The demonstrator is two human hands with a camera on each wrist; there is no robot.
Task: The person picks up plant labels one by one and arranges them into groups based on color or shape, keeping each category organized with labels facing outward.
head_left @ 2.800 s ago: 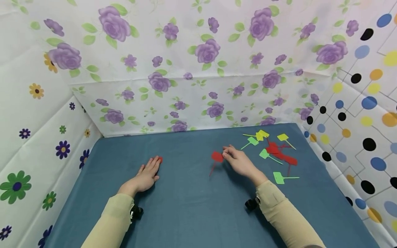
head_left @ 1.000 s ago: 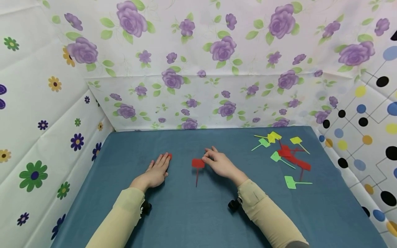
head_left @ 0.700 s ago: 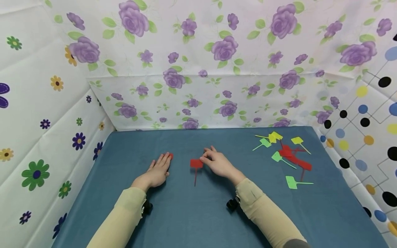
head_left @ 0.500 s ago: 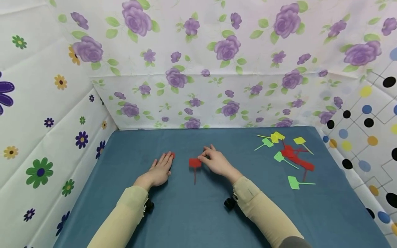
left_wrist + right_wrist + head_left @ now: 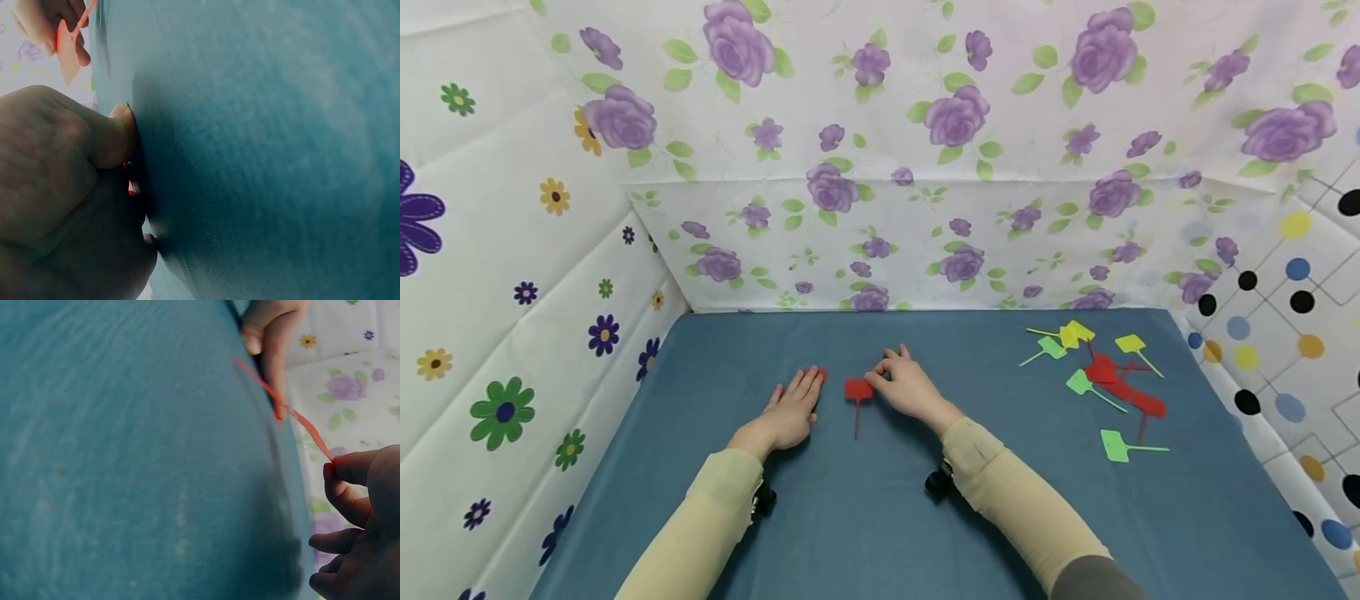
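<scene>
My left hand (image 5: 786, 417) lies palm down on the blue cloth, fingers extended. A red piece (image 5: 822, 375) peeks out from under its fingertips, most of it hidden. To the right, my right hand (image 5: 909, 387) pinches a red tag (image 5: 858, 389) between thumb and fingertips by one edge of its flat square head. The tag's thin tail points toward me. The right wrist view shows the held tag (image 5: 314, 435) just off the cloth, its tail reaching toward the left hand (image 5: 275, 337). In the left wrist view a red sliver (image 5: 132, 187) shows beneath the left hand.
Several similar tags lie at the right: a heap of red tags (image 5: 1123, 387), green tags such as this one (image 5: 1115, 446), and yellow tags (image 5: 1130, 343). A floral sheet (image 5: 955, 208) stands behind the blue cloth (image 5: 865, 533), with patterned sheets at both sides.
My right hand has carried the red tag leftward, away from the heap and closer to my left hand. The left hand stays flat over the red piece. The head view has shifted slightly.
</scene>
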